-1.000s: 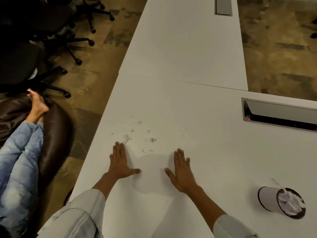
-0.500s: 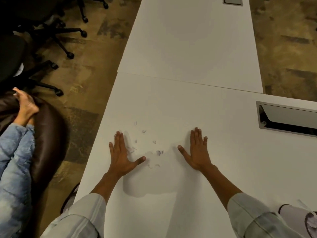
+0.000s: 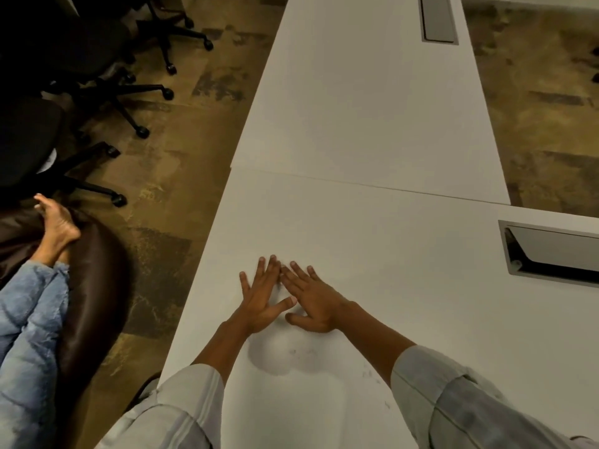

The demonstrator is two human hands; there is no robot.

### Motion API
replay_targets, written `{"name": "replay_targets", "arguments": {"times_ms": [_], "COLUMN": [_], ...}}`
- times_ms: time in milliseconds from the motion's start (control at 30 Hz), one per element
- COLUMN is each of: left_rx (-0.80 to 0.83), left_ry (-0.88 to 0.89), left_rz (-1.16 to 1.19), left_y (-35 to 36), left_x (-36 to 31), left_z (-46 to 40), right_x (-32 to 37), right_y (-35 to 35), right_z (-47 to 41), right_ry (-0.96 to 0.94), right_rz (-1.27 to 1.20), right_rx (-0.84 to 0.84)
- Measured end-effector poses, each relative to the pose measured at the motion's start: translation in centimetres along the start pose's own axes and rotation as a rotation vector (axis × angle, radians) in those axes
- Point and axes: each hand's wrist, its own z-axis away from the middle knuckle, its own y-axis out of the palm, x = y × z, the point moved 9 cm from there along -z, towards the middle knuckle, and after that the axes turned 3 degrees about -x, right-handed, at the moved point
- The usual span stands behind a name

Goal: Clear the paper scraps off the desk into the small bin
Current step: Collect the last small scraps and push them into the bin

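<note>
Both my hands lie flat on the white desk (image 3: 372, 241), palms down, fingers spread. My left hand (image 3: 261, 294) and my right hand (image 3: 312, 294) meet at the fingertips and form a wedge. The small paper scraps are hidden under or between the hands. A few faint specks (image 3: 299, 351) show on the desk nearer to me, between my forearms. The small bin is out of view.
The desk's left edge runs close to my left hand. A cable hatch (image 3: 551, 254) is set into the desk at the right. Black office chairs (image 3: 81, 76) stand on the floor at the left. A person's foot (image 3: 56, 222) rests on a brown beanbag (image 3: 94, 286).
My hands have slid together from either side of the scattered scraps until the fingertips touch, covering the scraps. The view has shifted left and the bin has dropped out of sight.
</note>
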Motion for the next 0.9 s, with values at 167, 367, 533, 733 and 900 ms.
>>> {"name": "replay_targets", "arguments": {"times_ms": [167, 367, 533, 733, 900], "left_rx": [-0.038, -0.080, -0.092, -0.034, -0.046], "left_ry": [0.026, 0.070, 0.078, 0.093, 0.039], "left_rz": [0.025, 0.014, 0.047, 0.065, 0.171], "left_y": [2.1, 6.4, 11.9, 16.8, 16.3], "left_x": [-1.6, -5.2, -10.1, -14.5, -14.3], "left_z": [3.8, 9.1, 12.4, 15.7, 16.7], "right_x": [1.7, 2.0, 1.3, 1.7, 0.6], "right_y": [1.3, 2.6, 3.8, 5.5, 3.4], "right_z": [2.3, 9.1, 16.1, 23.6, 23.9], "right_ry": [-0.095, -0.165, -0.139, -0.084, 0.078], "right_rz": [0.055, 0.052, 0.055, -0.013, -0.216], "right_rx": [0.041, 0.093, 0.124, 0.074, -0.027]}}
